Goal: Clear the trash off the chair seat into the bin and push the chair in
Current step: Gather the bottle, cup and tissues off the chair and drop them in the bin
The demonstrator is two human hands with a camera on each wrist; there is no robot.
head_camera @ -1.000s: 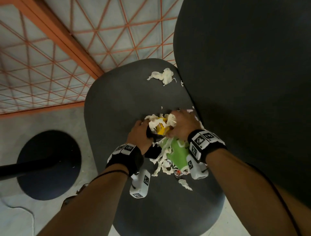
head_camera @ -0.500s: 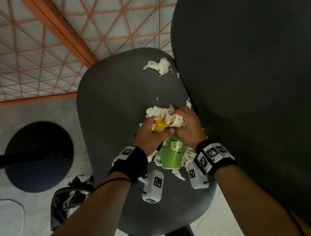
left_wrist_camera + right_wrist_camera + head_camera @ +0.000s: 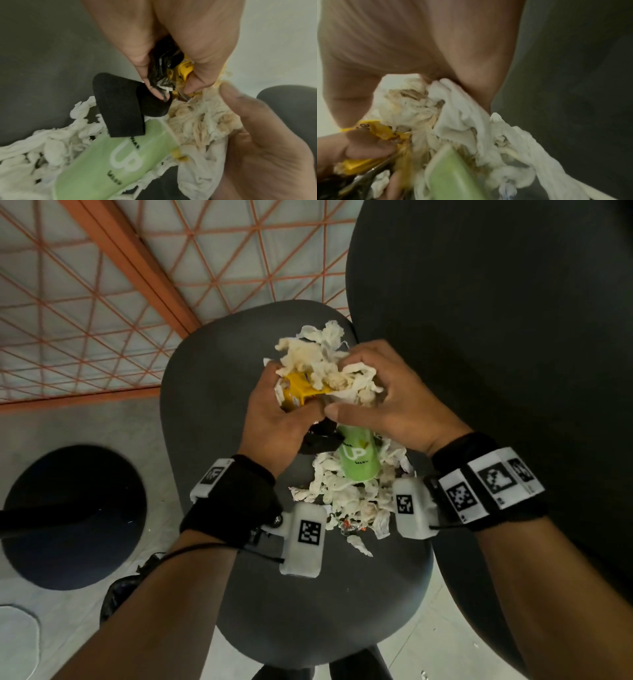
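On the dark grey chair seat (image 3: 212,412) lies a heap of trash. My left hand (image 3: 284,409) grips a yellow wrapper (image 3: 301,392) and a crumpled black wrapper (image 3: 161,73). My right hand (image 3: 373,395) clutches a wad of white tissues (image 3: 318,361) pressed against the left hand. A green paper cup (image 3: 358,457) pokes out under both hands, beside a black strip (image 3: 120,108). More tissues (image 3: 346,498) hang or lie below it. In the right wrist view the tissues (image 3: 462,121) fill the palm, beside the wrapper (image 3: 376,132) and cup (image 3: 453,175).
The chair's dark backrest (image 3: 496,337) rises at the right. A black bin bag (image 3: 120,590) sits on the floor at lower left, near a round black base (image 3: 72,518) with a pole. An orange grid panel (image 3: 102,302) stands behind the seat.
Both hands have closed tighter round the trash and drawn it together. The tissue clump that lay apart at the seat's far end is now against the bundle.
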